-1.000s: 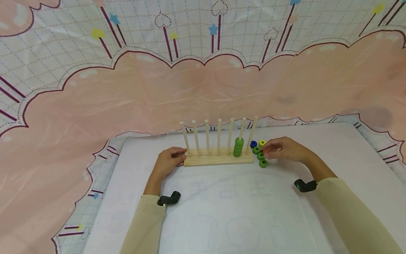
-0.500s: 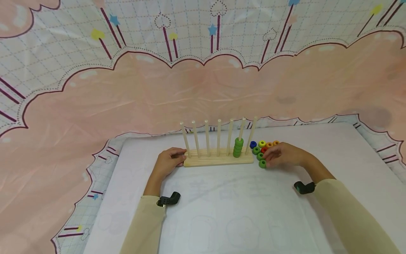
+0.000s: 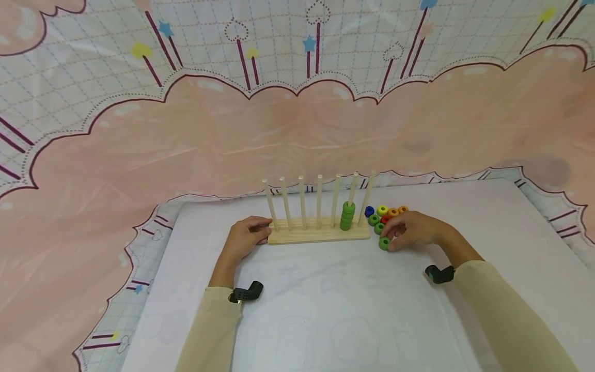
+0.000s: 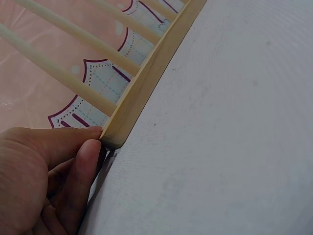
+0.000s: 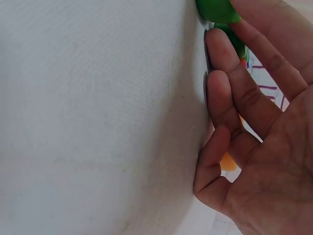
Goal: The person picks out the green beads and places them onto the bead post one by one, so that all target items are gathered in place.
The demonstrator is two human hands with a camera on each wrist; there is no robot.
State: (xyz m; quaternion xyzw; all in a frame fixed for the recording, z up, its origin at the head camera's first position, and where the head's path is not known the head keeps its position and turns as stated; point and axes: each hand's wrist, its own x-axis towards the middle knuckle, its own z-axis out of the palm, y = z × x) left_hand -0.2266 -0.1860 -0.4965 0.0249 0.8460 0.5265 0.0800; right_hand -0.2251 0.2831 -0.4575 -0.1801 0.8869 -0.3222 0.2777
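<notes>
A wooden peg stand (image 3: 321, 236) with several upright pegs stands on the white table. Several green beads (image 3: 347, 216) are stacked on its second peg from the right. My left hand (image 3: 244, 237) holds the left end of the base; in the left wrist view, thumb and index fingertips (image 4: 90, 147) meet at its corner. To the right of the stand, my right hand (image 3: 416, 230) pinches a loose green bead (image 3: 384, 243) between thumb and index finger. That green bead (image 5: 217, 10) shows at the top of the right wrist view, the other fingers resting near the tabletop.
Beyond the right hand lie a blue bead (image 3: 369, 211), a yellow bead (image 3: 382, 210), a red bead (image 3: 385, 219), orange beads (image 3: 403, 209) and two more green beads (image 3: 374, 219). A patterned cloth (image 3: 279, 129) hangs behind the white table (image 3: 316, 299).
My right hand has come nearer to me, uncovering the orange beads and the red one. It has taken hold of the nearest green bead and shifted it slightly toward me. The left hand stays put.
</notes>
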